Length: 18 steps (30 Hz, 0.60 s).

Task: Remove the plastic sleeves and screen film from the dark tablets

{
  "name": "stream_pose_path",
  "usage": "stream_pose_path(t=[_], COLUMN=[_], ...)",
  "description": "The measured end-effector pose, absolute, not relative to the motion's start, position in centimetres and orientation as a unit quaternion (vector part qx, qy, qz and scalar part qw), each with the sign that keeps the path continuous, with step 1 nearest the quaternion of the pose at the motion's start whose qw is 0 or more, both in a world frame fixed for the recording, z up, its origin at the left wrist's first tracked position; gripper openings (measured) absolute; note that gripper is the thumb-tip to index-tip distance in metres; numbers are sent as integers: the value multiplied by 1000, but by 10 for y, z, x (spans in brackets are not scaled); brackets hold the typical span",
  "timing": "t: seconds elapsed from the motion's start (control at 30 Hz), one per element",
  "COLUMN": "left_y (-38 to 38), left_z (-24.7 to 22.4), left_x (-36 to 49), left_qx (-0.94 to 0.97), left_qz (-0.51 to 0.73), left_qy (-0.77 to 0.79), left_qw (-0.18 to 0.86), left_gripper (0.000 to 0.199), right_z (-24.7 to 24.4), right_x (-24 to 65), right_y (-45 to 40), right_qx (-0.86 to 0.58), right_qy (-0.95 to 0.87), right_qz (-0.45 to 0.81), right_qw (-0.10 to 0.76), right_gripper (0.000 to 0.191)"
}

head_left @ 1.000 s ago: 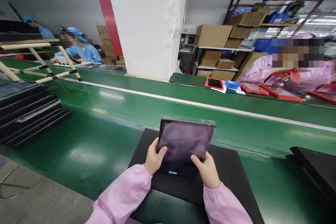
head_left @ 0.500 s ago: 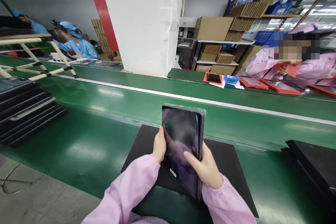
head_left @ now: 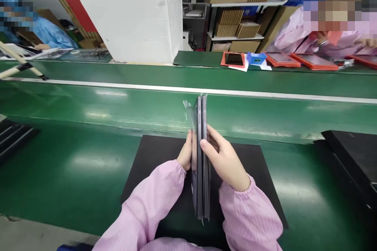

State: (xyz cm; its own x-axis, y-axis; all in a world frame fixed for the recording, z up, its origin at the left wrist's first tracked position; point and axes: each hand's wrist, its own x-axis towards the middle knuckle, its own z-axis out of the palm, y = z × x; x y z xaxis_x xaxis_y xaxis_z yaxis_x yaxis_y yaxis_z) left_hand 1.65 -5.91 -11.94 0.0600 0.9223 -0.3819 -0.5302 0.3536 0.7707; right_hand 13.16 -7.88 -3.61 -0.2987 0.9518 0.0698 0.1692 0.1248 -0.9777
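Two thin dark grey tablets (head_left: 200, 157) stand on edge between my hands, side by side with their narrow edges facing me. Clear plastic film (head_left: 188, 111) sticks out at the upper left of the pair. My left hand (head_left: 185, 152) presses against the left face, its fingers partly hidden behind the tablets. On the other side my right hand (head_left: 226, 159) grips the right tablet, thumb on the near edge close to the gap and fingers behind. Beneath them lies a black mat (head_left: 247, 172) on the green bench.
A stack of black flat pieces (head_left: 350, 164) lies at the right, more black pieces (head_left: 14, 137) at the left. Across the green bench (head_left: 88, 164), red-framed tablets (head_left: 313, 62) and a blue box (head_left: 256, 58) sit before a person in pink. Another person in blue works at far left.
My hands have turned the tablets from showing a dark screen to edge-on, so two now show with a narrow gap. The view has shifted down and closer.
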Motion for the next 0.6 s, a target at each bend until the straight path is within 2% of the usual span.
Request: stream_pose_path(t=[0.1, 0.27, 0.47, 0.6], left_y=[-59, -54, -51, -51], left_z=[-114, -119, -121, -126], left_x=[14, 13, 10, 9], left_qx=[187, 146, 141, 161], left_qz=[520, 494, 448, 459], left_qy=[419, 421, 448, 439], left_qw=[720, 747, 761, 756], left_gripper=[64, 61, 73, 72], right_z=[-44, -47, -46, -46], right_x=[131, 133, 137, 134], right_y=[-70, -60, -55, -56], right_qx=[-430, -413, -413, -415], right_qy=[-622, -648, -657, -652], right_qz=[514, 475, 456, 461], right_qw=[407, 428, 436, 435], right_gripper=[64, 71, 68, 67])
